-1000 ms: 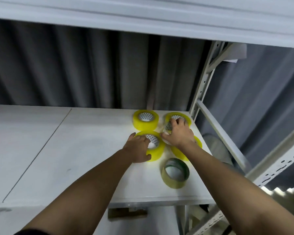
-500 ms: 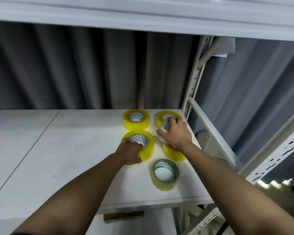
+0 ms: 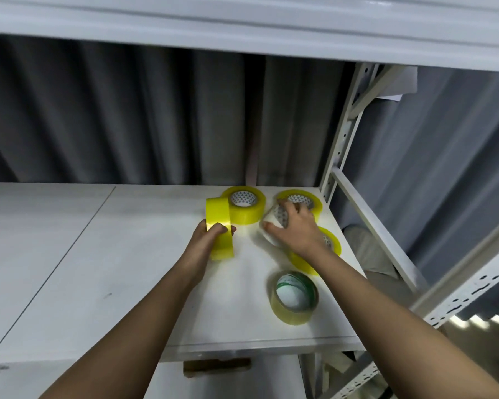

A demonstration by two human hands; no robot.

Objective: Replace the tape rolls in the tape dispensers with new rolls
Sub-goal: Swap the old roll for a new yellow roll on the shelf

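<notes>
Several yellow tape rolls lie on a white shelf (image 3: 98, 269) near its right end. My left hand (image 3: 206, 239) grips one yellow roll (image 3: 218, 217), tipped up on its edge and raised off the shelf. My right hand (image 3: 294, 228) holds a pale, clear roll (image 3: 274, 218), tilted, with its patterned core showing. Flat on the shelf lie a yellow roll at the back (image 3: 247, 204), another at the back right (image 3: 311, 200) and a third partly under my right wrist (image 3: 330, 243). A thinner roll with a green-printed core (image 3: 294, 296) lies nearest the front edge.
A white perforated upright (image 3: 342, 136) and a slanted brace (image 3: 378, 226) bound the shelf on the right. Another shelf (image 3: 242, 27) runs overhead. Grey curtain (image 3: 127, 116) hangs behind. The shelf's left part is bare white board with a seam (image 3: 55, 266).
My left hand has lifted its yellow roll from flat on the shelf and turned it onto its edge. My right hand has raised the pale roll slightly.
</notes>
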